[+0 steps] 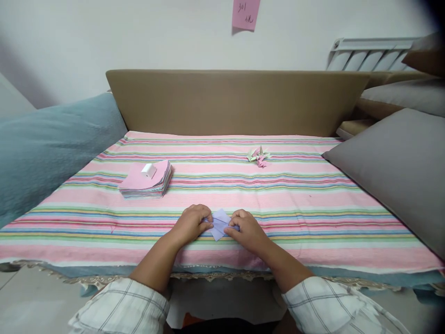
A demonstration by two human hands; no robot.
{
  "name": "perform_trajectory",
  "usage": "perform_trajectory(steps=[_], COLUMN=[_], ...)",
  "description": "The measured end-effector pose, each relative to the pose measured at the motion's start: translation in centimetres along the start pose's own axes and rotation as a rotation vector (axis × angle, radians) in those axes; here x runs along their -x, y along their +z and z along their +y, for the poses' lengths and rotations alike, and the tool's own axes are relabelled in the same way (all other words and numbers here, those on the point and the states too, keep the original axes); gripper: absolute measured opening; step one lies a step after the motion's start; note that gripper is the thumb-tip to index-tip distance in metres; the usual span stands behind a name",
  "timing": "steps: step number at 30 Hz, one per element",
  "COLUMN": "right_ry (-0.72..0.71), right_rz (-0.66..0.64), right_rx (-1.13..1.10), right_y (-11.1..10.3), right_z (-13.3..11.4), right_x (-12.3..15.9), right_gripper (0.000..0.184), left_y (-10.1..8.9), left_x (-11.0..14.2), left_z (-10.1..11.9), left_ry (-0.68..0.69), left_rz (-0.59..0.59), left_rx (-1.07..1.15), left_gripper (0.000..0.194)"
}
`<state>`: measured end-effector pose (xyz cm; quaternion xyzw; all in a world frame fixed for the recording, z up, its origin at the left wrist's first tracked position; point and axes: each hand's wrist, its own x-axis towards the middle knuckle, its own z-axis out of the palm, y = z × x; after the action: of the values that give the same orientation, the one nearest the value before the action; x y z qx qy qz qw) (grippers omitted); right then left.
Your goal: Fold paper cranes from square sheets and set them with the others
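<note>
A small lavender sheet of origami paper (pixel 219 223), partly folded, lies at the front middle of the striped cloth. Its left corner is pinched between the thumb and fingers of my left hand (pixel 193 224). On the opposite side, my right hand (pixel 249 232) grips the right corner in the same way. Crease lines run across the paper between both hands, and its upper and lower points stick out. The corners under my fingers are hidden.
A thick stack of coloured paper (pixel 146 183) sits to the left, with a small white block (pixel 149 170) on top. Several folded paper pieces (pixel 259 156) in pink and pale green lie at the back right. Grey cushions (pixel 392 171) border the right side, a blue cushion (pixel 59 144) the left.
</note>
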<state>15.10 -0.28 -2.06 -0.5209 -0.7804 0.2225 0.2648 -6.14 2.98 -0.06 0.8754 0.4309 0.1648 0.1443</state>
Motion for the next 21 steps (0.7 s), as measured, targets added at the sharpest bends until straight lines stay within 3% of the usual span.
perform_trajectory(steps=[6,13,18,21], right_ry=[0.02,-0.005,-0.071,-0.114], right_rz=[-0.023,0.034,0.099,0.076], right_rx=[0.027,0.028,0.066,0.155], right_y=[-0.09,0.27,0.63,0.72], right_z=[-0.16,-0.02,0.12,0.12], right_x=[-0.15,-0.05,0.25,0.44], right_gripper=[0.012,0.01,0.023,0.032], left_y=[-0.33,-0.32,0.0,0.24], left_x=[-0.33,-0.39,-0.27,-0.09], left_z=[0.08,-0.03,-0.11,-0.13], left_ry=[-0.026,-0.083,-0.089,-0.136], left_rz=[-0.07,-0.019,0.024,0.05], left_rx=[-0.005,0.067,0.062,0.053], left_gripper=[0.003,0.008,0.008,0.011])
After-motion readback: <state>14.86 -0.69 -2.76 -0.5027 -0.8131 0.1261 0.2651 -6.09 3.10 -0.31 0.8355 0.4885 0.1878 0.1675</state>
